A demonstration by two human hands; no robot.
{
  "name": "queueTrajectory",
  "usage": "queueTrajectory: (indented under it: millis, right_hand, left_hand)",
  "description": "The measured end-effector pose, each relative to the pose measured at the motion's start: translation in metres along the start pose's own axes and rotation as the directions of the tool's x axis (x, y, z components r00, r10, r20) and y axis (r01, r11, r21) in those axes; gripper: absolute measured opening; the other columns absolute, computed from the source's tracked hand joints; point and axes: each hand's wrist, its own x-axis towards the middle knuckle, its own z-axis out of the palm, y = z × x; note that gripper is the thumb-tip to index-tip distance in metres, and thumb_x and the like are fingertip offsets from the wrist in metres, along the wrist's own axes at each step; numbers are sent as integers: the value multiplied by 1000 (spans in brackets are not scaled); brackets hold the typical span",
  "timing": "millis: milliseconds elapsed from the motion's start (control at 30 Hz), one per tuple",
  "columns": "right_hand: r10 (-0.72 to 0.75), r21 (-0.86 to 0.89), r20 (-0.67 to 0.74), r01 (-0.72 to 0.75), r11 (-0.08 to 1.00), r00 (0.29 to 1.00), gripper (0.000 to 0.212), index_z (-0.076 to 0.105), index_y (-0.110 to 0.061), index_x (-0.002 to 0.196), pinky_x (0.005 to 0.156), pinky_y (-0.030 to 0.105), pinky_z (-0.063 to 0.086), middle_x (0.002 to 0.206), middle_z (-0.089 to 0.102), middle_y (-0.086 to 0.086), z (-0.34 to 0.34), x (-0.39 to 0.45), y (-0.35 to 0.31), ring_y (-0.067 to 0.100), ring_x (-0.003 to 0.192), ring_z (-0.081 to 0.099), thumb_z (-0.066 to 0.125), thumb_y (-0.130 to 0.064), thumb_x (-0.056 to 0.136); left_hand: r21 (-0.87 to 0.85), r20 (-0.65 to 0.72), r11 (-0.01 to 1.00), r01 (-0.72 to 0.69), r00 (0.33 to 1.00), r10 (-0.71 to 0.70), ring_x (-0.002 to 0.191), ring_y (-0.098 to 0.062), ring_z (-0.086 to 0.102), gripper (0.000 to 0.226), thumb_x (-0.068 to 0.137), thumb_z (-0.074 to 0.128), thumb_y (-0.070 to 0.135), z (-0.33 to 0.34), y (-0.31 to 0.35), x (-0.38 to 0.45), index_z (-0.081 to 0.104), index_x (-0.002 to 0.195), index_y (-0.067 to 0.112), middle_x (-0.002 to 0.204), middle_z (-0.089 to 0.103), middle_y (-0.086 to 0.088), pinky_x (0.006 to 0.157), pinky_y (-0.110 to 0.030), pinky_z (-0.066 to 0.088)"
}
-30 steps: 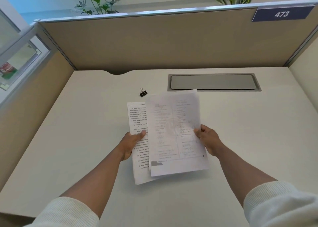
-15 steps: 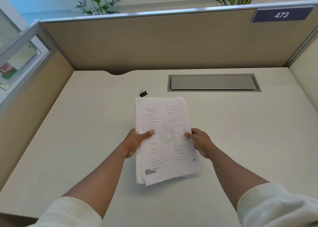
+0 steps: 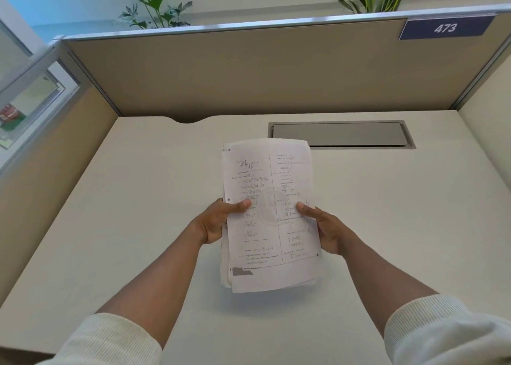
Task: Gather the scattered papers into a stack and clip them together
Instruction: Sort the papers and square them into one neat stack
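A stack of white printed papers (image 3: 269, 187) is held up above the middle of the desk, its top sheet showing maths in two columns. My left hand (image 3: 215, 223) grips the stack's left edge with the thumb on top. My right hand (image 3: 329, 230) grips the right edge the same way. The sheets lie nearly in line, with a few lower edges sticking out at the bottom left. The small black binder clip is hidden behind the raised stack.
The cream desk (image 3: 138, 226) is walled by beige partitions (image 3: 249, 69) at the back and both sides. A grey cable flap (image 3: 340, 134) is set into the desk behind the papers. A sign reading 473 (image 3: 445, 28) hangs at the top right.
The two offset bundles have been slid together into one stack. Both hands have lifted it higher and farther from me, and it now covers the binder clip.
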Motion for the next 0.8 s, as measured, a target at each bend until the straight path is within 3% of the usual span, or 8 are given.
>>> queueTrajectory:
  millis: [300, 533, 700, 800]
  right_hand:
    - [-13, -8, -72, 12, 1000, 997, 63, 59, -13, 130, 99, 58, 47, 123, 68, 14, 1, -5, 2, 35, 114, 64, 84, -22, 72]
    - [-55, -66, -200, 42, 997, 978, 48, 61, -9, 120, 78, 47, 59, 108, 75, 10, 10, -6, -2, 32, 96, 72, 79, -8, 75]
    - [-62, -63, -214, 49, 997, 975, 44, 60, -9, 120, 93, 57, 52, 113, 72, 12, 10, -8, -4, 36, 105, 68, 76, -6, 79]
    - [-134, -100, -214, 115, 988, 968, 48, 59, -13, 120, 90, 54, 55, 114, 72, 10, 9, -9, -10, 34, 103, 69, 78, -4, 77]
  left_hand:
    - [-11, -96, 1000, 12, 995, -13, 116, -38, 66, 54, 80, 73, 25, 0, -9, 4, 62, 132, 14, 127, 68, -16, 99, -58, 50]
    - [-54, -165, 998, 44, 985, -52, 103, -37, 72, 33, 92, 66, 16, 6, -10, 7, 66, 125, 13, 118, 73, -16, 76, -47, 61]
    - [-14, -214, 998, 55, 975, -57, 105, -37, 71, 37, 90, 70, 16, 6, -8, 9, 66, 126, 10, 116, 74, -14, 84, -50, 59]
    - [7, -188, 1000, 5, 982, -4, 108, -35, 70, 38, 89, 72, 18, 3, -8, 9, 65, 127, 14, 119, 73, -11, 91, -55, 56]
